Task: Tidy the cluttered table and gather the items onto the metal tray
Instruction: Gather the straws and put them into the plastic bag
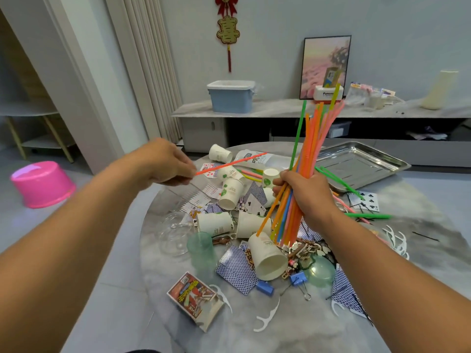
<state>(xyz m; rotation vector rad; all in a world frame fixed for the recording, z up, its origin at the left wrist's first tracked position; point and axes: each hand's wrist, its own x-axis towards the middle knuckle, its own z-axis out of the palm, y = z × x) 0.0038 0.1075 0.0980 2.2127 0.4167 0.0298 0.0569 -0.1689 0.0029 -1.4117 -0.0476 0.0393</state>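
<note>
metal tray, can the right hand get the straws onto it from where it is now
Probably yes. The right hand grips the straw bundle just beside the metal tray, whose middle lies bare; only a few green straws cross its near rim.

Pink stool [43, 184] on floor; blue bin [231, 98] on sideboard [280, 109]

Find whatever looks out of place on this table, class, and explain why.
Several paper cups lie tipped on their sides among scattered playing cards, while the metal tray meant to collect items holds almost nothing.
</note>
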